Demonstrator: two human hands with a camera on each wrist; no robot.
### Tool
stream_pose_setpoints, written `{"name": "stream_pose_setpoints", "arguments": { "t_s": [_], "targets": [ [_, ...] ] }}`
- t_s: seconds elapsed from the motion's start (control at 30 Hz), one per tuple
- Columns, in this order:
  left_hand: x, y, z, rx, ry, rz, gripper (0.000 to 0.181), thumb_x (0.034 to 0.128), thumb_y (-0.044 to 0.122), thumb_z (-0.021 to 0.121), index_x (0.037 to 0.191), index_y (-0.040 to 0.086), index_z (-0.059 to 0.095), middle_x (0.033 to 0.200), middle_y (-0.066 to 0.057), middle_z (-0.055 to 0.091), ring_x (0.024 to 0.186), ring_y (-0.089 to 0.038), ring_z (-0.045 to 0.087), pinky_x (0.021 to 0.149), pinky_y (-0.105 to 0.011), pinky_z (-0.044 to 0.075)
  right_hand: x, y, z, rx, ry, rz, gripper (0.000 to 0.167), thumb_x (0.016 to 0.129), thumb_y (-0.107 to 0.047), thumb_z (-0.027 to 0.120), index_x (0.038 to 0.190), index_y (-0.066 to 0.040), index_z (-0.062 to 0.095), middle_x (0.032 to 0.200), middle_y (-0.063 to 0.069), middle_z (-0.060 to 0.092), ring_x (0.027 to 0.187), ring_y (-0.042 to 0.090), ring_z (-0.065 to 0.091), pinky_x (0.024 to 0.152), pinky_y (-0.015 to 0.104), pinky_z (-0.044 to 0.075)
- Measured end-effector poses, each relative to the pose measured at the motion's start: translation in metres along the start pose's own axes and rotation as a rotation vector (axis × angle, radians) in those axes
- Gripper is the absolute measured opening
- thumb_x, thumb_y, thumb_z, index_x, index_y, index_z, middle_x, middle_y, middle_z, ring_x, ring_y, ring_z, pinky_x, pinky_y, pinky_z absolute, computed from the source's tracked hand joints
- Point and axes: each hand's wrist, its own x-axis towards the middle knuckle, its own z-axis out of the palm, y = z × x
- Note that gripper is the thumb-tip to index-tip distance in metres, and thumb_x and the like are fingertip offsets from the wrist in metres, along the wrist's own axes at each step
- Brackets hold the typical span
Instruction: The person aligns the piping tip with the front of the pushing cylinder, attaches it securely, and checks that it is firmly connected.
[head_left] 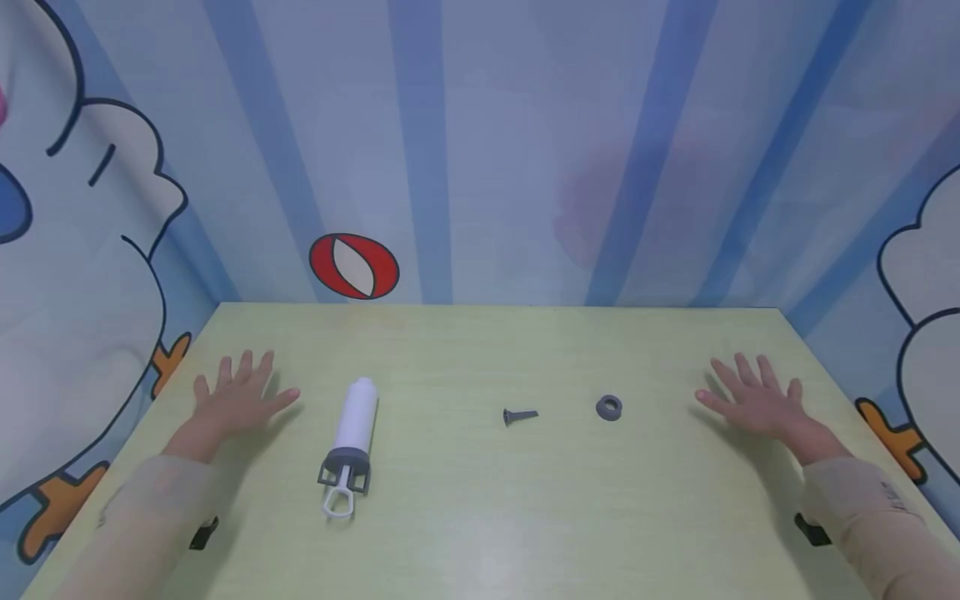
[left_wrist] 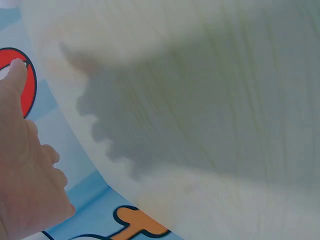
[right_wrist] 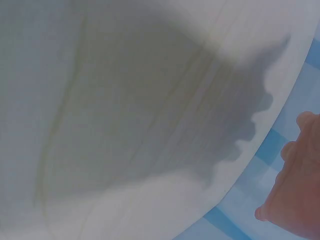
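On the Table: Hands Spread at Both Sides

Beyond the far edge rises the striped backdrop [head_left: 510, 167]; before it spreads the table [head_left: 465, 350]. The left hand [head_left: 236, 407] hangs above the left edge region, toward the far left corner, fingers spread wide; the right hand [head_left: 757, 408] matches it near the right edge. The white syringe [head_left: 356, 417] lies near the left hand, handle toward the near edge. A broad span separates it from the dark ring [head_left: 602, 409], well apart from the right hand, and the dark nozzle [head_left: 517, 416], between ring and syringe. Only the head view shows ring and nozzle; the wrist views outline each hand's shadow [left_wrist: 175, 100] in more detail.
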Motion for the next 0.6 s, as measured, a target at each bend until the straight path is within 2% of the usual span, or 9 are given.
{"name": "stream_pose_setpoints", "arguments": {
  "t_s": [0.23, 0.37, 0.6],
  "targets": [
    [0.005, 0.021, -0.004, 0.030, 0.011, 0.038, 0.098, 0.0771, 0.072, 0.032, 0.141, 0.002, 0.005, 0.142, -0.031, -0.004, 0.127, -0.051, -0.009, 0.092, -0.068, -0.010, 0.002, -0.010, 0.002, -0.001, 0.016, -0.033, 0.080, 0.085, -0.062, 0.031, 0.143, -0.012, 0.006, 0.143, 0.028, -0.003, 0.128, 0.048, -0.015, 0.086, 0.073, -0.007],
    [0.003, 0.039, -0.010, 0.039, 0.027, 0.082, 0.094, 0.0795, 0.067, 0.036, 0.141, 0.003, 0.007, 0.143, -0.030, -0.003, 0.128, -0.050, -0.008, 0.093, -0.067, -0.009, 0.004, -0.012, 0.004, 0.004, 0.025, -0.048, 0.079, 0.086, -0.061, 0.031, 0.143, -0.012, 0.006, 0.144, 0.028, -0.002, 0.128, 0.048, -0.014, 0.087, 0.072, -0.007],
    [0.008, 0.073, -0.013, 0.104, 0.057, 0.160, 0.086, 0.0814, 0.059, 0.042, 0.142, 0.008, 0.010, 0.145, -0.026, 0.001, 0.129, -0.048, -0.004, 0.096, -0.066, -0.006, 0.008, -0.027, 0.004, 0.032, 0.042, -0.088, 0.078, 0.086, -0.059, 0.034, 0.143, -0.012, 0.009, 0.144, 0.027, 0.000, 0.129, 0.048, -0.010, 0.089, 0.071, -0.004]
  ]
}}
